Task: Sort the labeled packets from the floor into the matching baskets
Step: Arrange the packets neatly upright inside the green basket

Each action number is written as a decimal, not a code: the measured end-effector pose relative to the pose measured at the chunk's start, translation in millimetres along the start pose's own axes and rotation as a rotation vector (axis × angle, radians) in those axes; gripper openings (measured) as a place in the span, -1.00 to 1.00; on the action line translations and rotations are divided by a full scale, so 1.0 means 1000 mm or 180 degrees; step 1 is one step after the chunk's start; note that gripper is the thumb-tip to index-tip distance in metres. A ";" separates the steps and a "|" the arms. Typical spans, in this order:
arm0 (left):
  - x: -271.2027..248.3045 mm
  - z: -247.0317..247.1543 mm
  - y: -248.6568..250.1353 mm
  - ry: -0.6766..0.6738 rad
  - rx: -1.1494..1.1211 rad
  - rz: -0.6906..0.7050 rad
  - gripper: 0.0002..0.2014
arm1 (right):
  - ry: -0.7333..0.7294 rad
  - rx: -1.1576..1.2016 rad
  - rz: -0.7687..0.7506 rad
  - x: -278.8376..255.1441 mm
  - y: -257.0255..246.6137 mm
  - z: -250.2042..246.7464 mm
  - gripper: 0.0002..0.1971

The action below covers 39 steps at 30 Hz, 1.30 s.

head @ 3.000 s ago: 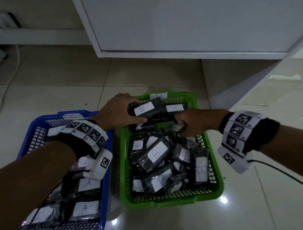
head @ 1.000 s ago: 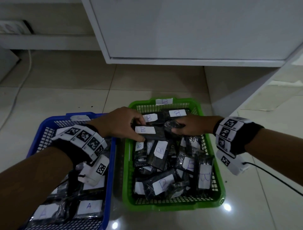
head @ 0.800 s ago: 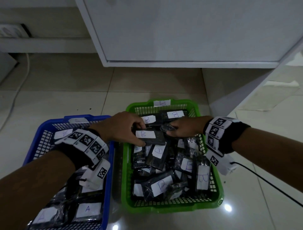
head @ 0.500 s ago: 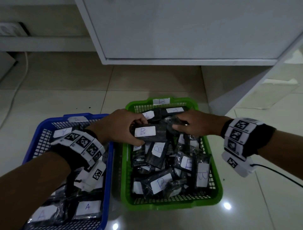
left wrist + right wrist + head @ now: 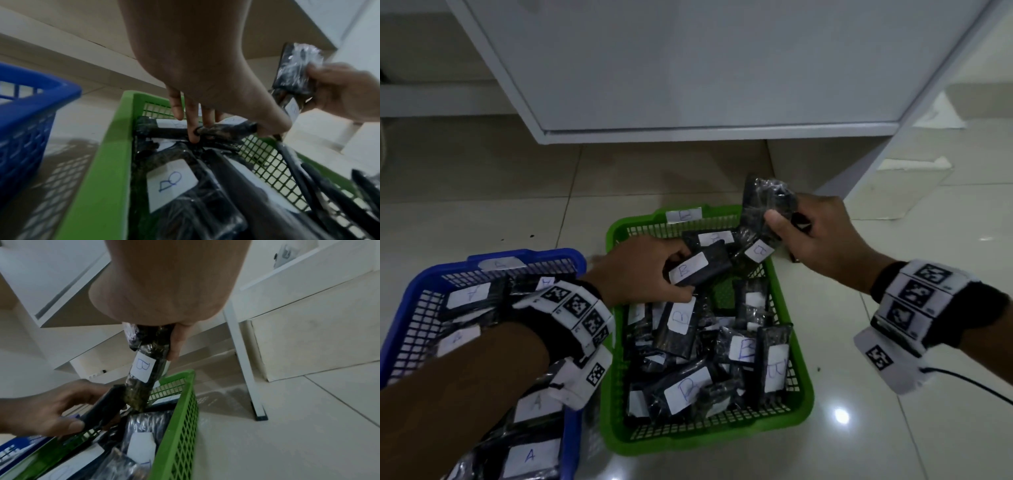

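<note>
Left hand (image 5: 643, 270): I have it pinching a B-labelled packet (image 5: 700, 269) between thumb and fingers, low over the far end of the green basket (image 5: 803, 387).
Right hand (image 5: 815, 236): clenched round a second B packet (image 5: 768, 209) — held nearly upright above the basket's far right corner, label end down.
Green basket: on the floor, tagged B on its far rim, heaped with B packets.
Blue basket (image 5: 410, 298): just beside it on the left, holding A packets.
Step in hand: both packets read B, so I judge both belong in the green basket.
Doing it well: I'd lower each onto the bare mesh at the far end and lay it flat, label up — not drop it on the heap, where slick wrappers could slide over the rim.
</note>
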<state>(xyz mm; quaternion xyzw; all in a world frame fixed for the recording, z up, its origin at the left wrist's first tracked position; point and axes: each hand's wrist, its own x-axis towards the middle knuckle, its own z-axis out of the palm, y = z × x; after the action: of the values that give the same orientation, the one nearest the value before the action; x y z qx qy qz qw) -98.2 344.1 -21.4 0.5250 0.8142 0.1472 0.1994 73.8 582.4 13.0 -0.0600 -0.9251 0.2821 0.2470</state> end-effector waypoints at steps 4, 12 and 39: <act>0.011 0.004 -0.009 -0.0260 0.0595 0.0022 -0.41 | 0.0394 -0.0087 0.0154 -0.001 0.011 -0.011 -0.64; 0.027 0.038 0.030 -0.0188 0.1387 0.0220 -0.36 | 0.0543 0.0556 0.0669 0.003 -0.001 -0.001 -0.74; -0.038 0.073 0.028 0.0197 0.1114 0.0679 -0.56 | 0.0381 0.0987 0.1184 -0.001 -0.018 0.032 -0.62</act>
<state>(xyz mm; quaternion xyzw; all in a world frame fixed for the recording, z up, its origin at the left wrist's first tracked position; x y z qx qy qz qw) -26.7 322.6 -66.3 0.6302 0.7729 0.0399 0.0633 59.1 551.1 -0.3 -0.2072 -0.8275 0.4572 0.2514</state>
